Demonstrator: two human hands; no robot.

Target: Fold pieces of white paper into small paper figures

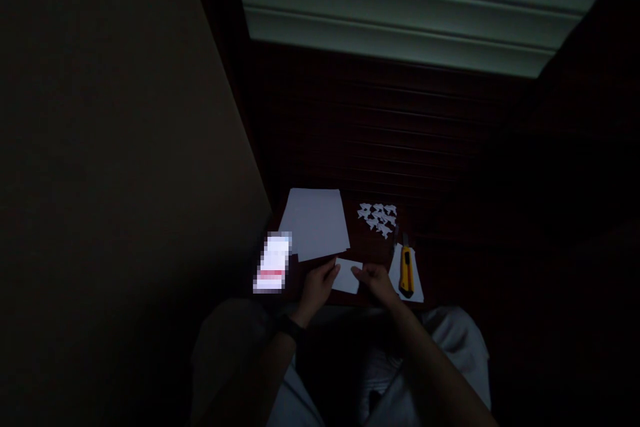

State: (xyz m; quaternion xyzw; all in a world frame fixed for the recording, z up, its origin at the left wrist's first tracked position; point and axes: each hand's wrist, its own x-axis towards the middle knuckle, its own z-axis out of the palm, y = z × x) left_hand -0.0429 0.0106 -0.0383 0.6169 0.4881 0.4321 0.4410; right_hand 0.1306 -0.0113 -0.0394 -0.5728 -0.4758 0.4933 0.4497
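Note:
A small, roughly square piece of white paper (347, 277) lies between my two hands near the front edge of a dark table. My left hand (319, 285) pinches its left side, thumb on top. At its right side my right hand (376, 279) grips the edge with thumb and fingers. Just right of that hand, a yellow utility knife (407, 273) rests on some white paper strips (419, 290), its blade end pointing away from me. Several small folded white paper shapes (380, 219) are grouped beyond my right hand.
A stack of large white sheets (315, 221) occupies the table's back left. In front of it, at the left edge, a lit, blurred-out phone screen (273, 263) glows. A wall (125, 113) rises at left, and a slatted shutter (400, 7) stands behind. The room is dim.

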